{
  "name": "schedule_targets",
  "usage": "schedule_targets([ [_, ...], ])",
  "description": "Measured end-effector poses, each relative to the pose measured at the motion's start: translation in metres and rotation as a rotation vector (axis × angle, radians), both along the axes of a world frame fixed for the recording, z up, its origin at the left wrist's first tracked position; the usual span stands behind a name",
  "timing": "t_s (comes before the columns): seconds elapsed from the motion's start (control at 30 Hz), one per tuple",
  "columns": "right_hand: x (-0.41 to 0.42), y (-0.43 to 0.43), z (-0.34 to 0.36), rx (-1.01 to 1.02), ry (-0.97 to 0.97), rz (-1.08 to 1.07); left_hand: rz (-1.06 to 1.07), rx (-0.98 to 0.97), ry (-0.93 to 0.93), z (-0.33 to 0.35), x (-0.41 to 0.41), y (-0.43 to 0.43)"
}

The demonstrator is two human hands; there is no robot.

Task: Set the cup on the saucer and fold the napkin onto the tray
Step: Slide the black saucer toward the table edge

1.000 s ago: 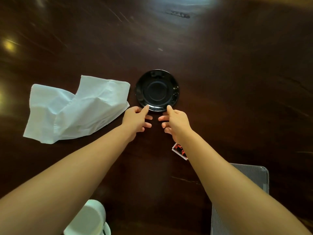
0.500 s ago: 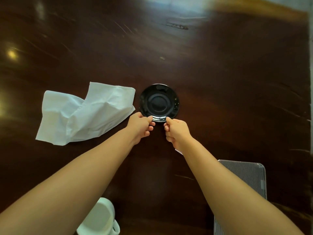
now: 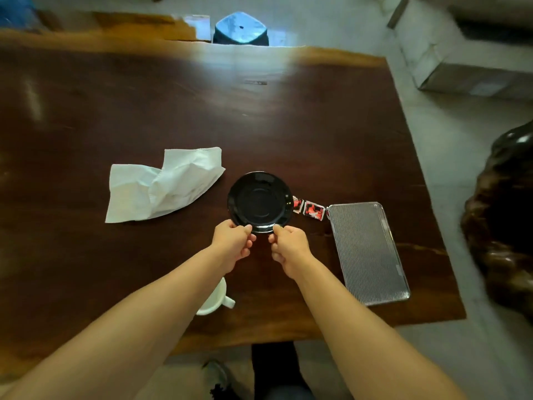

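Neither step was complete. The left hand and right hand each pinched the near rim of the black saucer at frame centre, thumbs on top and remaining fingers curled beneath.

The white cup stood lower centre, apart from the saucer, partly hidden by the left forearm, its handle pointing right.

The napkin lay crumpled and unfolded at centre left, long axis running lower left to upper right.

The ribbed tray lay at right, long axis near-vertical in frame.
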State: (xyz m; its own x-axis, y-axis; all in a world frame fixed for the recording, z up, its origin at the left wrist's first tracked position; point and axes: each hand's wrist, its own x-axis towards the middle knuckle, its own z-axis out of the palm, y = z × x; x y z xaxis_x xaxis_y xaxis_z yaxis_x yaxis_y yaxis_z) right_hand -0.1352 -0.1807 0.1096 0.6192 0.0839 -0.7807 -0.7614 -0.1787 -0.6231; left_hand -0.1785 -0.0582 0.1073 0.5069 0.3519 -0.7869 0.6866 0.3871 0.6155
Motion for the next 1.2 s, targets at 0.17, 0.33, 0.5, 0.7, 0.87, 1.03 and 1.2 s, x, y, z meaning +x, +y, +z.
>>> schedule_targets([
  [0.17,-0.085,-0.039,0.022,-0.033,-0.022,-0.051,-0.091,0.004,-0.011,0.019,-0.071,-0.031],
  [0.33,-0.144,-0.075,0.026,-0.042,-0.012,-0.122,-0.138,-0.042,0.003,0.022,-0.123,-0.064],
  [0.5,-0.174,-0.108,0.023,-0.036,0.012,-0.157,-0.165,-0.044,0.030,0.019,-0.152,-0.095],
  [0.7,-0.168,-0.140,0.019,-0.018,0.020,-0.129,-0.139,-0.031,0.048,0.018,-0.150,-0.126],
  [0.87,-0.150,-0.174,0.006,-0.065,0.037,-0.069,-0.097,-0.005,0.086,0.009,-0.134,-0.162],
  [1.03,-0.121,-0.196,-0.015,-0.078,0.062,0.012,0.008,0.039,0.122,-0.009,-0.121,-0.193],
  [1.2,-0.114,-0.203,-0.032,-0.088,0.144,0.098,0.102,0.019,0.204,-0.028,-0.128,-0.205],
])
